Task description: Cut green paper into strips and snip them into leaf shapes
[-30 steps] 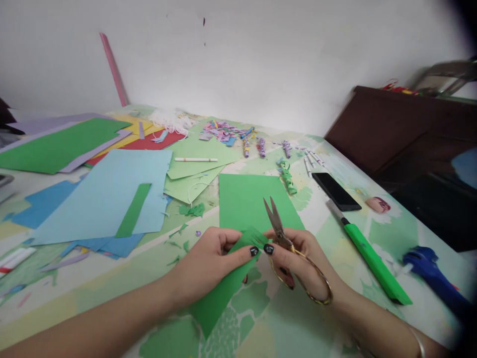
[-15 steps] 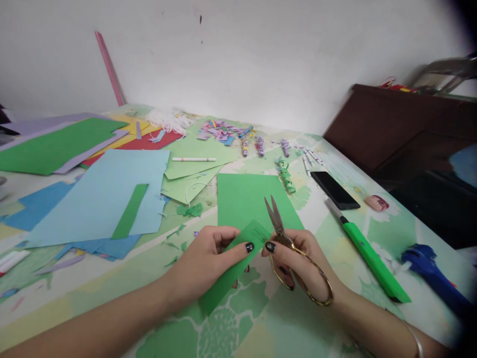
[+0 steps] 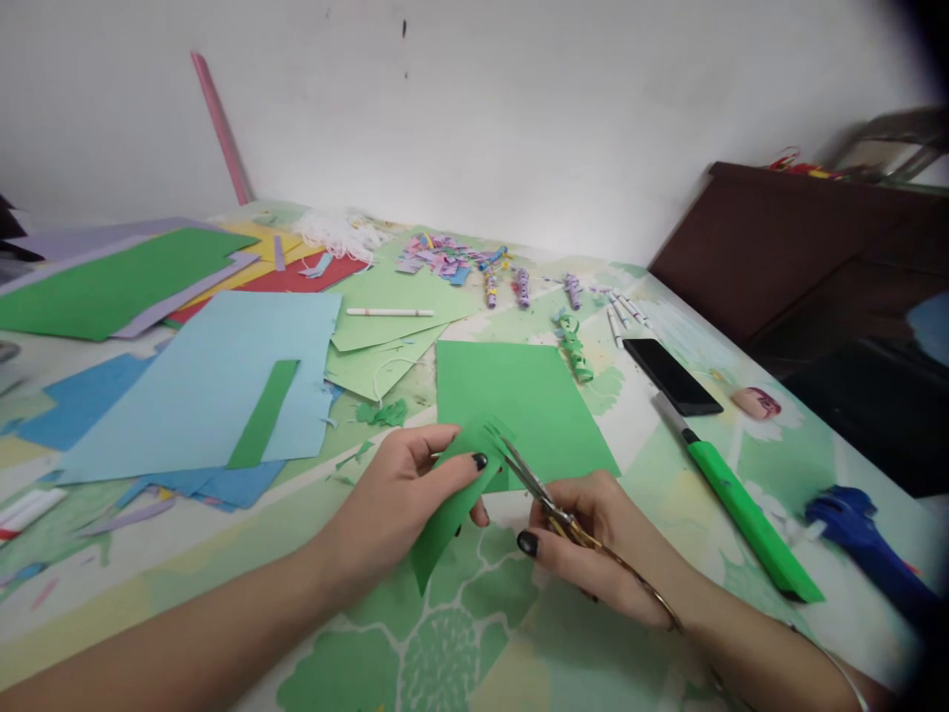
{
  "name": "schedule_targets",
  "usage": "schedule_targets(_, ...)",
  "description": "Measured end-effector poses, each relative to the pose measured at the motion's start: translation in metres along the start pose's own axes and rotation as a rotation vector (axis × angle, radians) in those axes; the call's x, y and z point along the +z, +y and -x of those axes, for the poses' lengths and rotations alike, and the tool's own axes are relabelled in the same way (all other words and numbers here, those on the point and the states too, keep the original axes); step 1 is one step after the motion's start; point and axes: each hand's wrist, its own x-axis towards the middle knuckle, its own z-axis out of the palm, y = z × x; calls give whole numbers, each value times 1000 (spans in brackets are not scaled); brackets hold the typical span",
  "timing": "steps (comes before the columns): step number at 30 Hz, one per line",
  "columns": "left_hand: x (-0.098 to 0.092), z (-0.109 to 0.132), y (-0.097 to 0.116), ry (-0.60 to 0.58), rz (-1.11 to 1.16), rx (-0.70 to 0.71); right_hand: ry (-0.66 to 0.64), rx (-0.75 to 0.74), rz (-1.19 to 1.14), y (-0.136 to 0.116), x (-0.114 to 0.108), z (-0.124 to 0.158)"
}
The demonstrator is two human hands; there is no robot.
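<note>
Between the thumb and fingers of my left hand (image 3: 422, 485) is a strip of green paper (image 3: 445, 519), tilted, with thin slits cut at its upper end. My right hand (image 3: 600, 539) is closed round gold-handled scissors (image 3: 545, 494), whose blades point up and left. The blade tips meet the slit edge of the strip; whether they are cutting into it I cannot tell. Behind both hands a larger green sheet (image 3: 519, 396) lies flat on the table. Another green strip (image 3: 263, 415) rests on a light blue sheet (image 3: 200, 366) to the left.
Coloured sheets (image 3: 111, 282) are stacked at the left. Small curled paper rolls (image 3: 523, 288) and a heap of paper scraps (image 3: 437, 255) sit at the back. On the right are a phone (image 3: 671, 376), a green box cutter (image 3: 748, 514) and a blue tool (image 3: 867, 544).
The scissors have swung from pointing upward to pointing left, their tips now at the strip's edge. My left hand has shifted slightly up and left with the strip, which is tilted more.
</note>
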Motion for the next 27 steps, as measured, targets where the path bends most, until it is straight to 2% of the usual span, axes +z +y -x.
schedule_targets(5,0,1,3,1,-44,5,-40,-49,-30,-1,1,-2)
schedule_targets(27,1,-1,2,-39,-107,58,-3,-40,50,1,3,-3)
